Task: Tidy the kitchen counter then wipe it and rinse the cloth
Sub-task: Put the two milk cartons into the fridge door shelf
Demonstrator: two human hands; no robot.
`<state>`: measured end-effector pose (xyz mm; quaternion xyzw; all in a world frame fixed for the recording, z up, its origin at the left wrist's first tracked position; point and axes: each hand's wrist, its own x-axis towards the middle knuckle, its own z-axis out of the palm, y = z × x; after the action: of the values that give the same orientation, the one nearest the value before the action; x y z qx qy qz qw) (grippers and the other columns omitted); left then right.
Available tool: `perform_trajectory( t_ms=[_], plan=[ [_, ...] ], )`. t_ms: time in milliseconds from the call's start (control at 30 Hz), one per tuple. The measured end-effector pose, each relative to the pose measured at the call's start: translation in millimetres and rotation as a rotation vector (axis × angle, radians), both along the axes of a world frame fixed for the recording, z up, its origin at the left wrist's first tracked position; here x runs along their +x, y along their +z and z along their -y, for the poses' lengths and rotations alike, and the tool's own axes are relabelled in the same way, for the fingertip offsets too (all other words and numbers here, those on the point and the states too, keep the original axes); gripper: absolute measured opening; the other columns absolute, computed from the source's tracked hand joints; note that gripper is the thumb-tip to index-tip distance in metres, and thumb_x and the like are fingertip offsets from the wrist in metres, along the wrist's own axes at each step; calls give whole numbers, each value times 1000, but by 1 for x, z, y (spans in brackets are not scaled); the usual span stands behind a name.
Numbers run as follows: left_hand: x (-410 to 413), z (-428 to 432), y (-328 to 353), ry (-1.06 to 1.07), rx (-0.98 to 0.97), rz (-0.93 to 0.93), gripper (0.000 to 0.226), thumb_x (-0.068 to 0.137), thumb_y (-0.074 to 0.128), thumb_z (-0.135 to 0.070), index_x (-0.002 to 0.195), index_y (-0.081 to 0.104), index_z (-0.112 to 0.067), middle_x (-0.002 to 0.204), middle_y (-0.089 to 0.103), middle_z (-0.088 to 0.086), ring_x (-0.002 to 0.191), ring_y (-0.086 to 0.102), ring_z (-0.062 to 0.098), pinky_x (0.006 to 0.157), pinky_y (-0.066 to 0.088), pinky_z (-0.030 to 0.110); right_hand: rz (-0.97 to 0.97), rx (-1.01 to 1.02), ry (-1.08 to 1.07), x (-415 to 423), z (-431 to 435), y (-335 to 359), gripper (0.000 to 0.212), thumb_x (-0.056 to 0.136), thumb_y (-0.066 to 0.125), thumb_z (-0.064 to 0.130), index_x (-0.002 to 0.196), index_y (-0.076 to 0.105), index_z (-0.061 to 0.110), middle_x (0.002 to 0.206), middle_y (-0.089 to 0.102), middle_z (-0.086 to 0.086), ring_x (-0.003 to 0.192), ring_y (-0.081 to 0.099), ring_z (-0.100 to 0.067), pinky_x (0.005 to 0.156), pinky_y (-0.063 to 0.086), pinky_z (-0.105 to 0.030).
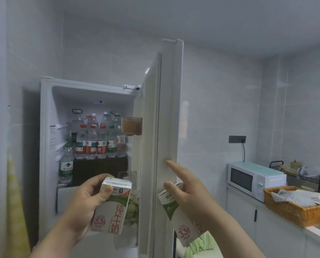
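Observation:
I stand before an open white fridge (pixel 49 112). My left hand (pixel 84 203) grips a white, green and red milk carton (pixel 111 207) in front of the fridge opening. My right hand (pixel 189 190) holds a second, matching milk carton (pixel 181 226) between thumb and lower fingers. Its index finger is stretched out and touches the edge of the open fridge door (pixel 166 112). The door stands edge-on between the two cartons.
Several water bottles (pixel 95 142) crowd a fridge shelf, and a brownish door bin (pixel 131 126) hangs inside the door. To the right, a counter holds a white microwave (pixel 252 178), a wicker basket (pixel 293 211) with cloths, and a black wire rack (pixel 304 174). A green cloth (pixel 202 243) shows at the bottom.

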<state>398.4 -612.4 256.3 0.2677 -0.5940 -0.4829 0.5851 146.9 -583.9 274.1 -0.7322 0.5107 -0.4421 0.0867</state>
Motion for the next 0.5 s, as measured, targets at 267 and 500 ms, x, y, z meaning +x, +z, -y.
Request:
perform_trajectory(
  t_ms=[267,500],
  plan=[
    [-29,2,6,109,15,-44,21,71,62,-26,90,70,-23,88,72,15,79,68,34,67,53,46,109,23,-99,-34,-7,-6,58,91,55,49,137,23,64,141,49,12,102,62,-6,89,55,-37],
    [-53,11,5,161,-15,98,12,82,63,-24,92,68,-25,83,75,1,81,70,27,65,56,41,187,60,-163,-65,-4,-8,60,91,57,47,141,24,59,134,53,7,88,67,-7,76,58,-31]
  ],
)
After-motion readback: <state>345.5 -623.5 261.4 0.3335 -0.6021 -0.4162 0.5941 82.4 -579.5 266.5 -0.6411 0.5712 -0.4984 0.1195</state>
